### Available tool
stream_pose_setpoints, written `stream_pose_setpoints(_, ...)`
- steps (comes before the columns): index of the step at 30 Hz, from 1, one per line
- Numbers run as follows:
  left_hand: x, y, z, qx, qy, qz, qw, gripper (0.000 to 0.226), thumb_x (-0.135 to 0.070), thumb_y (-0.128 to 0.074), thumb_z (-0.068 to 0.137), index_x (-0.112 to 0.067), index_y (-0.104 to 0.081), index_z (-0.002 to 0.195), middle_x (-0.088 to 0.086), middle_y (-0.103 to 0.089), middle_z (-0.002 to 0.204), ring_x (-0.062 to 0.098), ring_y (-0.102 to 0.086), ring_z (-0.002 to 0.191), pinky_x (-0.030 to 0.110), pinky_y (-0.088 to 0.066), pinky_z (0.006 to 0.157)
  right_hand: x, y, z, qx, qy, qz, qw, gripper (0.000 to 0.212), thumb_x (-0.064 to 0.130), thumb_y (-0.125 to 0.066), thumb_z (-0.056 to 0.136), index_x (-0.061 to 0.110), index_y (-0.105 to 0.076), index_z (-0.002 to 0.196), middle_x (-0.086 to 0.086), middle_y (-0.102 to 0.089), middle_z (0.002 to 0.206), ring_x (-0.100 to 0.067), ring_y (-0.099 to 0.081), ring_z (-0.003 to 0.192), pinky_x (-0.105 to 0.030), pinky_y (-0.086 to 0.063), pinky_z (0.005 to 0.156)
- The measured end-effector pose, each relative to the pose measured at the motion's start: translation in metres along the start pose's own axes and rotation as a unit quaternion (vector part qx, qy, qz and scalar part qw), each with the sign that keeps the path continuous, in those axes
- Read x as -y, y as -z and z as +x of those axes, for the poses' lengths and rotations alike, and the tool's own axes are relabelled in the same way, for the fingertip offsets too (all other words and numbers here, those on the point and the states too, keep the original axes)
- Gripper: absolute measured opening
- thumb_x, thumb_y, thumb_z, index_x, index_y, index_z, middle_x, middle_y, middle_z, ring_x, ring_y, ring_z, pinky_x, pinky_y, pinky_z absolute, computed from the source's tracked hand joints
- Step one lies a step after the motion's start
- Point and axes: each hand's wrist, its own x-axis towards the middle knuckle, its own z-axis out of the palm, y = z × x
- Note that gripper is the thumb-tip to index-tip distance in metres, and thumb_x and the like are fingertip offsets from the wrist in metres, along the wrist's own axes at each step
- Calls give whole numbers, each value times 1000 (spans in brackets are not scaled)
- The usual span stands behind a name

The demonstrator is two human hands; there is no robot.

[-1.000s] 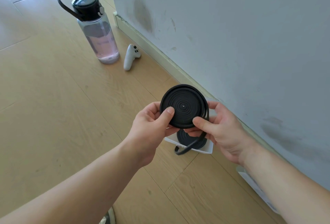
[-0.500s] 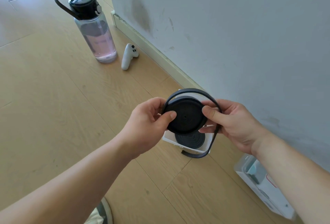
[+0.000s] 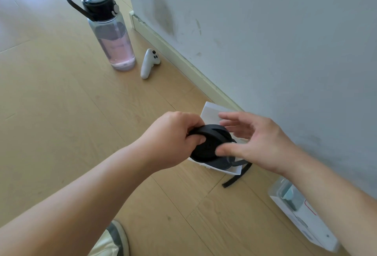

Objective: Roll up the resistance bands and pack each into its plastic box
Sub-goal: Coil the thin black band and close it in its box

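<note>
Head: left hand (image 3: 173, 139) grips band (image 3: 206, 147); box label (image 3: 306, 223) unreadable.

- Single head-worn view, looking forward and steeply down at the wooden floor (image 3: 61, 113) beside the grey wall (image 3: 265, 31).
- Close: left hand (image 3: 173, 139) and right hand (image 3: 259, 143) sit mid-frame.

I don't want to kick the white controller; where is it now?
In the head view, the white controller lies on the wooden floor, left of centre, just right of the water bottle and near the baseboard.
</note>
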Motion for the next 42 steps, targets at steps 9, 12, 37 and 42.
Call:
stream_pose_setpoints(9, -9, 2, 1, 25, -34, 119, 992, 1, -29, -61, 98, -28, -62, 98, -8, -62, 81, 20, -58, 80, 37, -53, 71, -2, -4, -11, -72, 220, -259, 938, 24, 23, -58, 99, 19, -77, 112, 5, -79, 82, -12, -73, 69, -36, -60, 63)
stream_pose_setpoints(12, -9, 1, 1, 22, -34, 148, 988, 5, -30, -59, 99, -29, -62, 103, -7, -63, 85, 22, -58, 83, 39, -54, 73, -7, -9, -10, -119, 290, -327, 891, 26, 17, -51, 96, 8, -74, 103, -9, -78, 85, -32, -75, 74, -43, -60, 55)
stream_pose_setpoints(37, 11, 11, -2, 45, 36, -151, 987, 10, -21, -82, 87, -28, -81, 94, -3, -81, 83, 21, -77, 85, 44, -61, 86, 16, 8, -13, 45, -13, 76, 996, 29, 8, -84, 83, 32, -82, 100, 11, -82, 96, -5, -77, 96, -34, -56, 99)
stream_pose_setpoints(42, 7, 12, -1, 48, 27, -178, 982, 11, -19, -81, 89, -27, -81, 95, -7, -81, 83, 13, -77, 83, 27, -62, 81, 17, 8, -12, 20, -6, 39, 999, 25, 9, -83, 84, 33, -82, 92, 14, -81, 88, -2, -76, 89, -23, -58, 88)
